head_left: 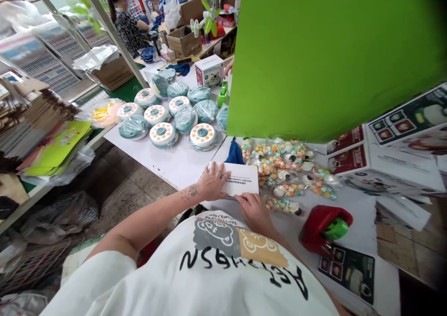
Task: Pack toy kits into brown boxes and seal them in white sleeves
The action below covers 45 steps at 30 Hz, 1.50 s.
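Note:
A white cardboard box (246, 172) printed "UPGRADED ROCKET LAUNCHER" lies on the table close to my body. My left hand (213, 183) rests flat across its left part, fingers spread over the top. At the near right edge, my right hand (254, 209) has its fingers curled against the box; their undersides are hidden. A blue cloth (234, 153) lies just behind the box. To its right spread several clear bags of small coloured pieces (284, 167). Bagged round teal and white toys (163, 134) stand in a group at the far left of the table.
A green panel (307, 59) rises behind the bags. Printed boxes (391, 162) stack at right, near a red container (324, 230) holding a green tape roll. A green tape dispenser (222, 94) and another box (209, 71) stand farther back. A person (127, 27) sits across the room.

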{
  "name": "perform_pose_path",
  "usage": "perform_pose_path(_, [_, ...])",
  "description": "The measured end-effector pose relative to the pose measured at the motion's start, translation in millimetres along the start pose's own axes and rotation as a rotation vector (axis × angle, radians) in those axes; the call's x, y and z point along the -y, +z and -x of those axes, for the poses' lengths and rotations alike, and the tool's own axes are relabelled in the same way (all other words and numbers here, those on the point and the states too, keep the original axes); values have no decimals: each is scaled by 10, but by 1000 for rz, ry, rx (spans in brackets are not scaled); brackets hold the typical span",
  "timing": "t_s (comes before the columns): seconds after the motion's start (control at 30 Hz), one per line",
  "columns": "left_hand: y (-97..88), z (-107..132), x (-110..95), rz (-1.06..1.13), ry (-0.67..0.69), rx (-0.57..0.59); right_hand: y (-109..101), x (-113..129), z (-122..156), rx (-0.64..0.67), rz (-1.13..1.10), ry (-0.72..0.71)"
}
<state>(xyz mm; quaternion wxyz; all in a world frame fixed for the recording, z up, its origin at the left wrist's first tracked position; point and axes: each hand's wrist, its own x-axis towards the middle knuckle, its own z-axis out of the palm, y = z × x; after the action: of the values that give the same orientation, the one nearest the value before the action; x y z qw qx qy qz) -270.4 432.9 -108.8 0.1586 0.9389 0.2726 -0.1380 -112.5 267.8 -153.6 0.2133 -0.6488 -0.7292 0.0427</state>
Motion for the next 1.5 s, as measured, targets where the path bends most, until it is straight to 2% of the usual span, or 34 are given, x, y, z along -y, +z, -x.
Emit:
perform_pose_path(0.1, [-32,-49,-5,9,16,17,113,35,76,-33,60,13])
perform_pose_path(0.3, [-150,-126,-76,-45,35,105,200,54,168,-102,63,29])
perform_pose_path(0.5, [-154,-110,-152,-135,56,127,352,43,294,-136,50,56])
perform_pose_path(0.7, [-184,-166,-292,-122,-13,144,359,46,329,-162,61,40])
perform_pose_path(0.97, [-290,-232,-543,-186,-93,299,423,35,307,-318,92,-19])
perform_pose_path(1.07, [-359,-204,-588,-202,-46,282,442,6,312,-325,86,-8])
perform_pose_path(1.17, [-558,-179,-596,-271,86,263,437,-27,327,-296,86,9])
perform_pose_path(1.27, [-895,-251,-544,-251,196,284,440,-42,356,-286,79,-10])
perform_pose_path(1.33, [-1131,-375,-443,-198,208,247,447,-41,383,-275,63,-12])
perform_pose_path(1.43, [-1351,-609,-154,-151,116,63,437,-29,418,-258,32,-16])
perform_pose_path(1.5, [-1349,-748,115,-143,56,-104,411,-19,426,-251,20,-30])
